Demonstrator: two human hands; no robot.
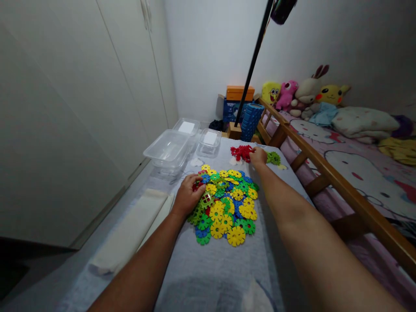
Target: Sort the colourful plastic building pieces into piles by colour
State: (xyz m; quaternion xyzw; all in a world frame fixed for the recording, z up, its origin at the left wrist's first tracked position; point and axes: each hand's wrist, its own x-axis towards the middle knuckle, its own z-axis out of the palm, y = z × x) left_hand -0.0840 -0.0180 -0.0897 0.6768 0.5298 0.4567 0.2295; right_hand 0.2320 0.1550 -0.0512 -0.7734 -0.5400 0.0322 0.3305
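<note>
A heap of plastic snowflake discs [226, 221], yellow, green and blue, lies on the cloth-covered surface. My left hand [188, 195] rests at the heap's left edge, thumb and fingers curled round a red plastic building piece [196, 185]. Light-green square building pieces [196, 213] lie just beside that thumb. My right hand [259, 157] reaches to the far side, closed at the right edge of a small pile of red pieces [239, 152]; its fingertips are partly hidden, so what they pinch is unclear. Right of it sits a small pile of light-green pieces [273, 158].
Clear plastic boxes [167, 147] stand at the back left, one smaller box [209, 139] beside them. A folded cream cloth [130, 232] lies at left. A wooden bed rail [312, 151] runs along the right; a black pole [254, 60] rises behind.
</note>
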